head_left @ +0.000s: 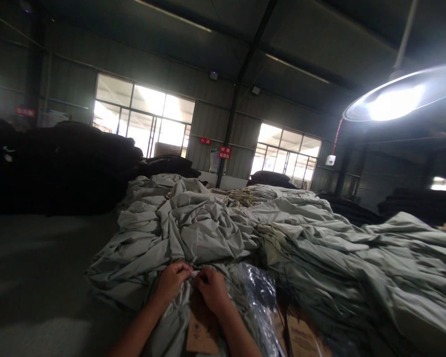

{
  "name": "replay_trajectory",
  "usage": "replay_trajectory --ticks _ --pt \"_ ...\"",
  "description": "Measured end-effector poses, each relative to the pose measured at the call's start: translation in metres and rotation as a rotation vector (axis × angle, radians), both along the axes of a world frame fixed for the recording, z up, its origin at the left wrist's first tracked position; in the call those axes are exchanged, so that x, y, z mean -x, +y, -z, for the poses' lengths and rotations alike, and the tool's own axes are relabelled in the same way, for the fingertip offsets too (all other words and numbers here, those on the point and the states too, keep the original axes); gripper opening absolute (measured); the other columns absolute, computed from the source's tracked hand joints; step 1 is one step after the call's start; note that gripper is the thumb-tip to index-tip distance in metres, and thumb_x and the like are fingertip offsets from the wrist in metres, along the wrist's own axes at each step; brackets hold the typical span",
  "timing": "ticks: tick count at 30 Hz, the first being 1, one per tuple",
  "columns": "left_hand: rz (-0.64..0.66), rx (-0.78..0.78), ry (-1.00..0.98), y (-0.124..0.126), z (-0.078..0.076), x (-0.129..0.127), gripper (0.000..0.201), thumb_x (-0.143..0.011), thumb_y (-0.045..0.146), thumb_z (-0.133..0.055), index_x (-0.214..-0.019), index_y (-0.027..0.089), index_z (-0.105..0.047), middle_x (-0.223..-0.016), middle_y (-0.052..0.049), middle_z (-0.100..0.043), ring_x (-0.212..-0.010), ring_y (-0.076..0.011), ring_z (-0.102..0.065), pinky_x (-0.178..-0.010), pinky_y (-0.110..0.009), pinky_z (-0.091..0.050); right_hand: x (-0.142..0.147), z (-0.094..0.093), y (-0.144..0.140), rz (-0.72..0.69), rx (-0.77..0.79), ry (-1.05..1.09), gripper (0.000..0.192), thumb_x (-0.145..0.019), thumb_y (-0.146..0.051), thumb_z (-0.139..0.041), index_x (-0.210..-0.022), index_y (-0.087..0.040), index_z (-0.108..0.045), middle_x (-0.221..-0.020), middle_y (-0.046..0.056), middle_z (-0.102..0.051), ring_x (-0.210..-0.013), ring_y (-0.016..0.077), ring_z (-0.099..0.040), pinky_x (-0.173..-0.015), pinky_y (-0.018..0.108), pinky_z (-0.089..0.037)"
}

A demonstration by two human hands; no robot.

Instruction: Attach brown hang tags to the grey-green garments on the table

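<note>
My left hand (173, 281) and my right hand (212, 289) meet at the near edge of a heap of pale grey-green cloth (193, 228). Both hands pinch the same small pale piece (194, 274) between their fingertips, right over the cloth; what the piece is stays too small to tell. Under my wrists lies a brown cardboard tag (201, 331). A sheet of clear plastic wrap (258, 292) lies just right of my right hand.
More folded grey-green cloth (357, 258) stacks to the right. Brown cardboard boxes (301, 337) sit at the bottom. Dark fabric piles (59, 168) stand at the left and back. A lit lamp (397, 99) hangs at the upper right. Grey floor (40, 277) spreads to the left.
</note>
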State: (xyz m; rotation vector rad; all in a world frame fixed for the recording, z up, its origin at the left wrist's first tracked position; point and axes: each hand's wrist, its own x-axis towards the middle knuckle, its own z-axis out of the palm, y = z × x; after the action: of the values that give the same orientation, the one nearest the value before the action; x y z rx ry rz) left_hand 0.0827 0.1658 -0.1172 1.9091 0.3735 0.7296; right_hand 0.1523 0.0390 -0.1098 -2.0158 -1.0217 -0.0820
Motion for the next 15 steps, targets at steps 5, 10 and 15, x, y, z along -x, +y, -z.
replay_trajectory --ticks 5,10,15 --pt "-0.116 -0.144 -0.049 -0.006 -0.005 0.007 0.022 -0.068 0.029 -0.051 -0.076 0.020 -0.070 -0.084 -0.004 -0.071 -0.090 -0.0211 -0.062 -0.085 -0.030 -0.045 -0.007 -0.001 -0.004 -0.027 -0.108 0.010 0.018 -0.077 -0.022 -0.051 -0.078 -0.019 -0.068 -0.077 0.004 -0.069 -0.074 0.0173 -0.060 -0.067 0.024 -0.042" --pt "-0.104 -0.032 -0.169 -0.013 -0.019 0.011 0.034 -0.066 0.027 -0.054 -0.097 0.016 -0.062 -0.080 -0.004 -0.069 -0.079 -0.0194 -0.064 -0.078 -0.031 -0.048 -0.020 -0.001 -0.010 0.117 -0.229 -0.011 0.037 -0.088 -0.036 -0.038 -0.080 -0.017 -0.068 -0.077 0.008 -0.065 -0.075 0.0201 -0.059 -0.070 0.028 -0.043" --pt "-0.045 -0.008 -0.130 -0.024 -0.045 0.004 0.024 -0.064 0.026 -0.058 -0.085 0.016 -0.061 -0.068 -0.001 -0.067 -0.071 -0.0184 -0.064 -0.071 -0.028 -0.048 -0.022 0.000 -0.009 -0.002 -0.288 0.153 0.042 -0.088 -0.048 -0.037 -0.106 -0.020 -0.063 -0.077 0.006 -0.064 -0.078 0.0214 -0.058 -0.067 0.029 -0.045"
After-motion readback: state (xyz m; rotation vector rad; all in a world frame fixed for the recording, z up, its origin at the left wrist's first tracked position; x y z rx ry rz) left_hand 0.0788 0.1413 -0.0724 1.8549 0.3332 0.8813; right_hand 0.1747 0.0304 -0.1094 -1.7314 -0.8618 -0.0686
